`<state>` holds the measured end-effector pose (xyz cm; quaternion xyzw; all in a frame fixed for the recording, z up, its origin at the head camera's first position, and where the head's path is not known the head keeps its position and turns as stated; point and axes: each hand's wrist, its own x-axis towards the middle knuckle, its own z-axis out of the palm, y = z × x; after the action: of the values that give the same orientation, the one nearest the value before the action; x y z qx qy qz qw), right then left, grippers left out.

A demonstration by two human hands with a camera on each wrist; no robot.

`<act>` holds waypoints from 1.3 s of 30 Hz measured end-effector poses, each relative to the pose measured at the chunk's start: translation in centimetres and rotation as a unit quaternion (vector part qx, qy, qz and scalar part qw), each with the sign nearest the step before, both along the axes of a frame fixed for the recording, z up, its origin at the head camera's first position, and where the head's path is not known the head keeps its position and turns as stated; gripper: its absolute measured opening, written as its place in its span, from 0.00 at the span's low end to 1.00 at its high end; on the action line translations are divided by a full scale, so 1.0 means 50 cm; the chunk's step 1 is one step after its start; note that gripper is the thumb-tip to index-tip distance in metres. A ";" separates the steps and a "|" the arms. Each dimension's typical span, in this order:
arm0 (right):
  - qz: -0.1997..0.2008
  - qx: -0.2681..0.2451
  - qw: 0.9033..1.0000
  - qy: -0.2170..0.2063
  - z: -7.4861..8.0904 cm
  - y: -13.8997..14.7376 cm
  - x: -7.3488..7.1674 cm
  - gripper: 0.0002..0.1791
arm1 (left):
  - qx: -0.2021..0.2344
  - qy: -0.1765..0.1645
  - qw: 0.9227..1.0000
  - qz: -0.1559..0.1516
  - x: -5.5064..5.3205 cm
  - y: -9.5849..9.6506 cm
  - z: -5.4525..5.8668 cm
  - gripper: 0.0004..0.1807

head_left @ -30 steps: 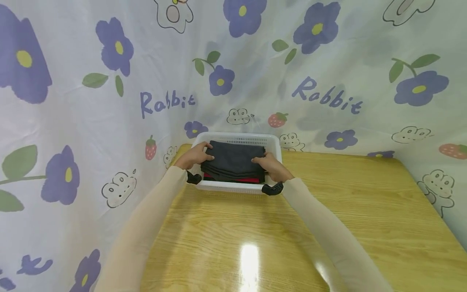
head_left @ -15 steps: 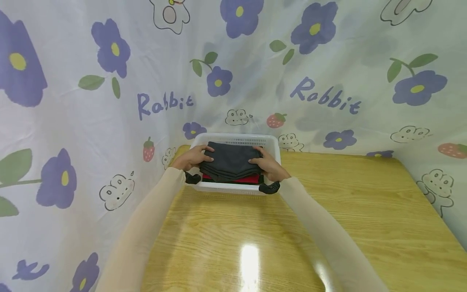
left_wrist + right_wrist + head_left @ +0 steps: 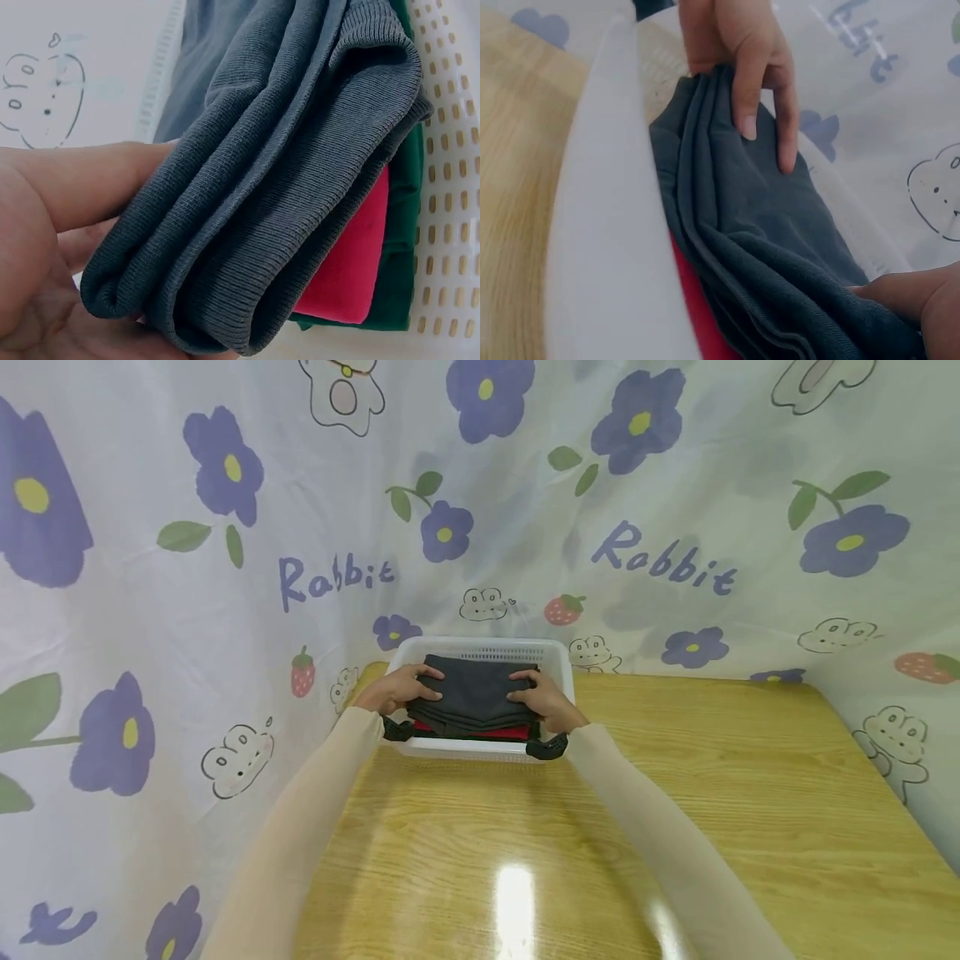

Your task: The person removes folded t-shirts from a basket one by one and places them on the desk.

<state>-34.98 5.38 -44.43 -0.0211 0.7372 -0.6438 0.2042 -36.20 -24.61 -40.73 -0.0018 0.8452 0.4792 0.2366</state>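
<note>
A folded dark grey garment [image 3: 480, 692] with ribbed edges lies in a white plastic basket [image 3: 457, 747], on top of other folded cloth. My left hand [image 3: 397, 688] grips its left end, the thumb on top and fingers around the folds; the left wrist view shows the layered folds [image 3: 247, 187] close up. At the opposite end my right hand [image 3: 546, 697] holds the garment the same way. Beneath it show a red folded cloth [image 3: 345, 262] and a green one [image 3: 403, 247]. The right wrist view catches the fingers of the left hand [image 3: 742, 67] over the far end.
The basket stands on a wooden table [image 3: 465, 827], close to a white curtain [image 3: 510, 527] printed with flowers and rabbits. Another stretch of curtain runs along the left side. Black wrist-worn pieces [image 3: 547, 747] sit near the basket's front rim.
Both hands stay on the garment in the basket. The right hand's fingers have shifted further over its top and slightly inward. The head view has shifted a little.
</note>
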 end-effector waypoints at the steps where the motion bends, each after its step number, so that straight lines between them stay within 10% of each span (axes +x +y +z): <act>1: 0.000 0.004 1.000 0.008 -0.002 -0.001 0.000 0.26 | -0.004 0.003 1.000 -0.002 -0.001 -0.002 -0.001 0.28; 15: -0.031 0.075 0.987 0.139 0.030 0.006 0.025 0.25 | 0.002 0.103 0.995 -0.003 0.025 -0.006 0.017 0.27; 39: 0.009 0.076 0.982 0.171 0.083 0.097 0.087 0.24 | 0.062 0.127 0.989 -0.047 0.092 0.031 0.047 0.29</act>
<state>-30.63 10.25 -40.27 -0.1217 0.8078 -0.5710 0.0814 -31.59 -23.07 -38.40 0.1131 0.8362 0.5155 0.1490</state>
